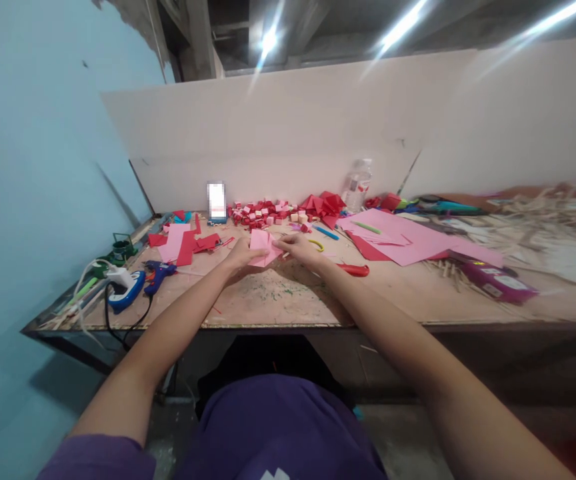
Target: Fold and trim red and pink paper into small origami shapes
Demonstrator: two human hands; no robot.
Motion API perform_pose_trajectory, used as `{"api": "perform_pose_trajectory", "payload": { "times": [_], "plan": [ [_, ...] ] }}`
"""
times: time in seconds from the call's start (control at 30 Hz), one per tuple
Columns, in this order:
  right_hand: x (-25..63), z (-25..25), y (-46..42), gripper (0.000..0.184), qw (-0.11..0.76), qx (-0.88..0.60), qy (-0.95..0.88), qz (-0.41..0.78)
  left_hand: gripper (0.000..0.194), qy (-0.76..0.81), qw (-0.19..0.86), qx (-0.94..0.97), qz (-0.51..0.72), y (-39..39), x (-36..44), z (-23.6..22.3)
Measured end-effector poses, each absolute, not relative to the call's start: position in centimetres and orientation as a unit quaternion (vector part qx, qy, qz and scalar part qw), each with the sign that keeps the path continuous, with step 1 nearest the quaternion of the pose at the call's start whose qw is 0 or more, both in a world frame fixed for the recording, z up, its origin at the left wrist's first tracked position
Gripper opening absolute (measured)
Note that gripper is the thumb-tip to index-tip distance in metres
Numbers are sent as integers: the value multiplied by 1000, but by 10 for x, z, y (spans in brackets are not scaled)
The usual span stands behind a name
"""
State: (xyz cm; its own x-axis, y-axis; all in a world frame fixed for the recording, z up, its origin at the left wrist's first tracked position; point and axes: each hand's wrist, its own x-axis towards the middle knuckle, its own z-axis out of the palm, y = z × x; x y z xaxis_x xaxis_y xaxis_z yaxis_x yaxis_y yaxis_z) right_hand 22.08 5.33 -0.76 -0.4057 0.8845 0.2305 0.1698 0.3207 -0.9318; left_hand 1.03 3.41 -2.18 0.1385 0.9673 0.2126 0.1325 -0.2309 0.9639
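A small piece of pink paper (259, 241) with fold lines is held up between my two hands, just above the table. My left hand (242, 255) grips its left edge, thumb lying across the front. At the right edge, my right hand (298, 248) pinches the paper with its fingertips. Beside my right hand lie a yellow-handled tool (317, 245), perhaps scissors, and a red-handled tool (354, 270). A pile of small red and pink folded paper pieces (263, 213) sits behind the hands. Red paper scraps (186, 248) lie to the left.
On the left are a blue hot glue gun (158, 275) and a power strip (127, 293) with cables. A lit phone (217, 202) and a plastic bottle (358, 187) stand at the back. Large pink sheets (418, 241) and a purple package (499, 281) lie on the right.
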Motion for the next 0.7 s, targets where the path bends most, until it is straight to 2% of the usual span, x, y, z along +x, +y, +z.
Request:
{"api": "perform_pose_trajectory", "payload": {
  "times": [0.43, 0.7],
  "plan": [
    [218, -10, 52, 42, 409, -392, -714, 411, 36, 450, 427, 609, 494, 23, 12, -16],
    [223, -7, 51, 41, 379, -380, -714, 449, 33, 450, 435, 584, 517, 23, 11, -12]
  ]
}}
